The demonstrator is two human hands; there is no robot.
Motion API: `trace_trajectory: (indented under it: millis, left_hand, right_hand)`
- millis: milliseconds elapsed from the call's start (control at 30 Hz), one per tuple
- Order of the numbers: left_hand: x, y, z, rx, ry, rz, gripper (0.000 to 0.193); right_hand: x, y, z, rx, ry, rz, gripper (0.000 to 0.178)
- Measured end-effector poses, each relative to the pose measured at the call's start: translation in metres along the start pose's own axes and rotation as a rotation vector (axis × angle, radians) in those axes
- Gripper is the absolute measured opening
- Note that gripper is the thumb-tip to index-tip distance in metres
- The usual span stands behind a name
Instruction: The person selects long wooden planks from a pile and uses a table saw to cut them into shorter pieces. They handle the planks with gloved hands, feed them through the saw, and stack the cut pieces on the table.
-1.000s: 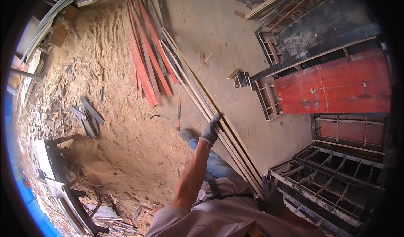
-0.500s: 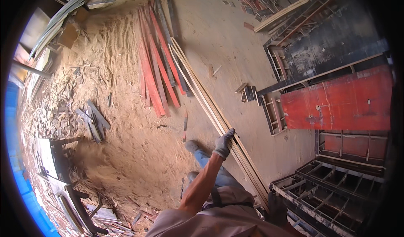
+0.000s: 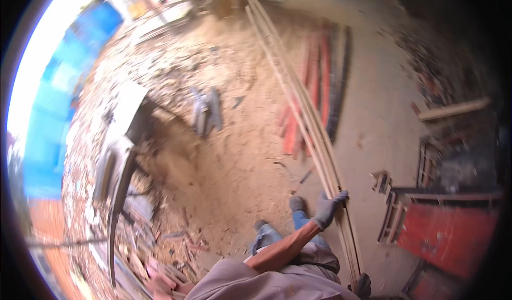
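Observation:
A bundle of long, thin, pale wooden strips (image 3: 298, 100) runs from beside my right hip to the far top of the view. My left hand (image 3: 329, 210), in a grey glove, is closed around the strips at about waist level. My right hand (image 3: 364, 285), in a dark glove, grips near their rear end at the lower edge; its fingers show only in part. Beyond my hands the bundle passes above several red boards (image 3: 324, 81) and dark boards (image 3: 340, 81) lying on the floor, hiding parts of them.
To the left stands a saw-table-like stand (image 3: 125, 132) amid sawdust and wood scraps (image 3: 160, 68). Short grey offcuts (image 3: 207, 111) lie beyond it. Red panels (image 3: 434, 236) and dark frames (image 3: 437, 161) are stacked at right. Blue sheeting (image 3: 53, 124) hangs at far left.
The view has turned left. The bundle's far end has swung leftward across the red boards, with both hands still on it. My feet have shifted.

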State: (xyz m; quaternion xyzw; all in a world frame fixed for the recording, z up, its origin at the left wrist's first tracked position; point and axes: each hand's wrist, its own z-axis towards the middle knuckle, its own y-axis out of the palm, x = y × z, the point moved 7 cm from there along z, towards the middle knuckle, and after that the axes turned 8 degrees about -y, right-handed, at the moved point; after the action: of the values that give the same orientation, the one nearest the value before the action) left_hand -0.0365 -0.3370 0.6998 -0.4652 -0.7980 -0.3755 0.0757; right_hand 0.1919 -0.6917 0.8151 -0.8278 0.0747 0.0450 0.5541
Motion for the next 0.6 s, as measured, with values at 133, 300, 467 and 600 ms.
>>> trace_trajectory:
  millis: [133,300,467,600]
  left_hand:
    - [0.125,-0.055,-0.047,0.056,0.292,-0.052,0.032]
    - [0.238,-0.192,-0.109,0.212,0.600,-0.169,0.037]
    - [0.342,-0.345,-0.194,0.331,0.732,-0.487,0.032]
    - [0.396,-0.480,-0.252,0.607,0.799,-0.673,0.029]
  right_hand:
    - [-0.038,0.011,0.081,0.338,-0.351,-0.013,0.066]
    - [-0.218,-0.032,0.166,0.980,-0.250,-1.421,0.056]
    - [-0.374,-0.078,0.267,0.630,-1.081,-0.237,0.057]
    - [-0.462,-0.033,0.357,0.461,-1.119,-0.335,0.085]
